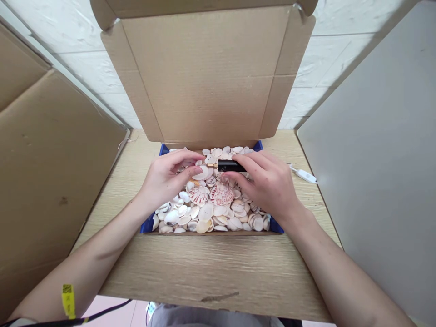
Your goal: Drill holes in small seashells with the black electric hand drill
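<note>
My left hand [168, 175] pinches a pale seashell [203, 173] between thumb and fingers, above a box full of shells. Wrapped round the black body of a small hand drill [230, 165] is my right hand [269, 179]. The drill lies level, its brass-coloured tip pointing left at the shell's edge; I cannot tell whether the tip touches it. Below both hands, white and cream seashells [206, 212] fill the open box [148, 225]. Two larger red-and-white scallop shells [222, 194] lie near the middle.
The raised cardboard lid [211, 77] stands behind the box, near a white wall [344, 59]. A large cardboard sheet [57, 172] borders the wooden tabletop [211, 268] on the left, a grey panel [381, 159] on the right. A white inline switch [305, 176] on a cord lies at right.
</note>
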